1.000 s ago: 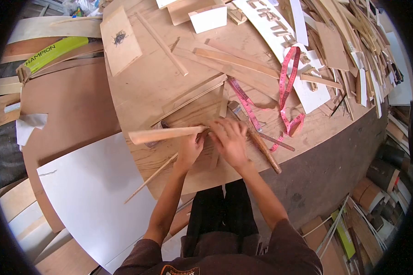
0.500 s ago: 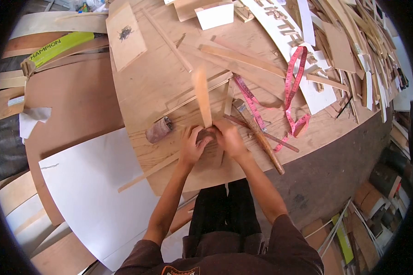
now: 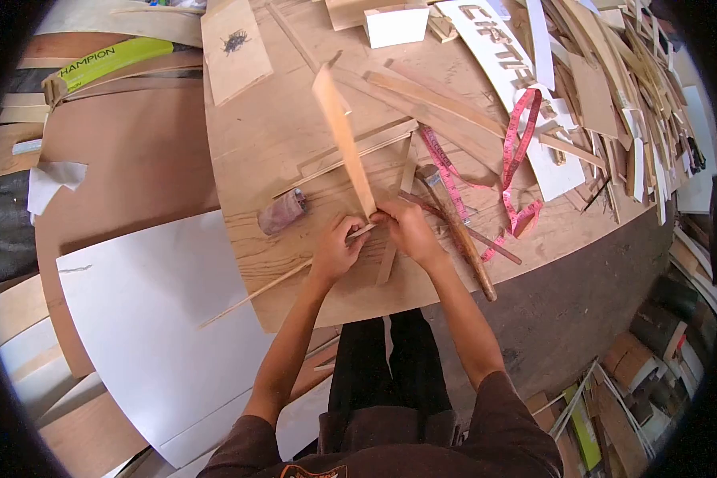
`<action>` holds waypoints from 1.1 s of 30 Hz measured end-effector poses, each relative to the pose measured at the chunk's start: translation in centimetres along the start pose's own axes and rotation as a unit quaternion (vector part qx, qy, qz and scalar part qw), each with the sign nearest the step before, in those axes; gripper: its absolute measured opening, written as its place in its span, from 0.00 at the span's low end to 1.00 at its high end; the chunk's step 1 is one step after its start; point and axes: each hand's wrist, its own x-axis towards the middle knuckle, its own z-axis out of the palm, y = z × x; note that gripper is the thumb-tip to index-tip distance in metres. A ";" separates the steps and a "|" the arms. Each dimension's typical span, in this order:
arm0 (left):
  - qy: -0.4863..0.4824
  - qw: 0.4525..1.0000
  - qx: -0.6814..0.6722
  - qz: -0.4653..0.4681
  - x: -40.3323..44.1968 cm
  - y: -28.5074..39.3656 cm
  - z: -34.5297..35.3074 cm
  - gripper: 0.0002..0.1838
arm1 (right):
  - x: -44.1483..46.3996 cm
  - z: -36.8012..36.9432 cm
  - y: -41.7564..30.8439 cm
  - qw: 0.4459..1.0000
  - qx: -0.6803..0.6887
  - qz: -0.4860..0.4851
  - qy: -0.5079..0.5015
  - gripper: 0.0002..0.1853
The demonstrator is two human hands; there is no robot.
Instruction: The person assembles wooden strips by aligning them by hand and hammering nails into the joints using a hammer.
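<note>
My left hand [image 3: 338, 245] is closed around a thin wooden strip [image 3: 272, 285], which runs out past the table edge to the lower left. Fingers of my right hand [image 3: 410, 233] are closed at the lower end of a wider pale wooden slat [image 3: 345, 143] that points up and away. The two pieces meet between my fingertips; their exact contact is hidden. Just right of my right hand lies a hammer [image 3: 464, 243] with a wooden handle. A dusty cylindrical container [image 3: 283, 213] lies left of my hands, its contents unclear.
A pink measuring tape [image 3: 511, 151] curls over the plywood table [image 3: 267, 151] at right. Loose slats [image 3: 434, 99] and a white board [image 3: 556, 171] with wooden letters lie beyond. Small dark nails [image 3: 235, 40] sit on a panel. A white sheet [image 3: 151, 319] is at left.
The slat's upper end has swung left and nearer my body's left side. The thin strip has turned with my left hand and now shows its narrow edge. The view has shifted slightly.
</note>
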 end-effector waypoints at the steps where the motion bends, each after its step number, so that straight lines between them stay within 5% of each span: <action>1: -0.001 1.000 -0.002 0.003 0.2 0.2 0.0 0.12 | 0.0 -0.1 0.3 1.000 0.014 -0.009 -0.019 0.12; 4: -0.005 0.998 -0.038 -0.051 0.0 0.5 -0.3 0.12 | -0.4 -0.5 0.6 0.998 -0.017 0.006 -0.053 0.18; 6: 0.047 0.998 -0.018 0.023 0.6 0.0 0.0 0.12 | -0.4 -0.5 0.2 0.998 -0.040 -0.018 -0.050 0.17; 15: 0.063 0.995 -0.018 0.070 1.0 0.8 0.2 0.13 | -1.2 -0.6 0.8 0.997 -0.029 -0.043 -0.058 0.22; 33: 0.055 0.997 0.011 0.060 1.7 1.9 -0.3 0.11 | -0.5 -1.0 0.5 0.992 -0.069 -0.029 -0.101 0.23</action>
